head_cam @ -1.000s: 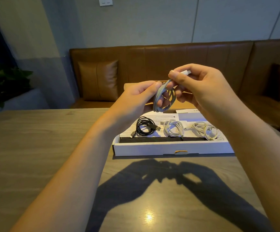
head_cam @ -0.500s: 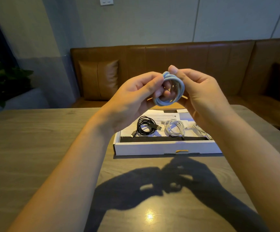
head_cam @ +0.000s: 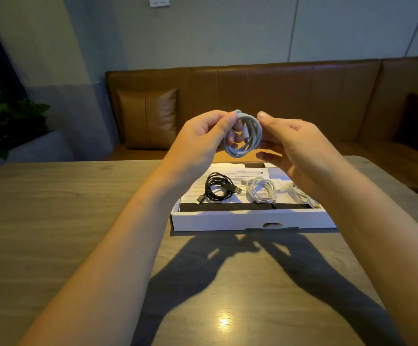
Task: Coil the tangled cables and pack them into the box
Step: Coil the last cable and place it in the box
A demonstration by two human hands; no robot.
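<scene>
Holding black cable [head_cam: 218, 189], white coils [head_cam: 261, 190] — box [head_cam: 252, 219]; both hands' grip clamped on blue coil [head_cam: 246, 136].

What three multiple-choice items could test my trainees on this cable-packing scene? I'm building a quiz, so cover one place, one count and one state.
1. Where does the black cable lie?
A. in the white box, at its left
B. on the sofa
C. on the bare table

2. How many coiled cables lie inside the box?
A. one
B. three
C. five

3. What is the state of the light blue cable?
A. stretched straight
B. lying in the box
C. coiled and held in the air

Key: 1 A, it rests on the paper sheet at the box's left end. 2 B, one black and two white ones. 3 C, the left hand pinches the coil while the right hand is at its other side, above the box.
</scene>
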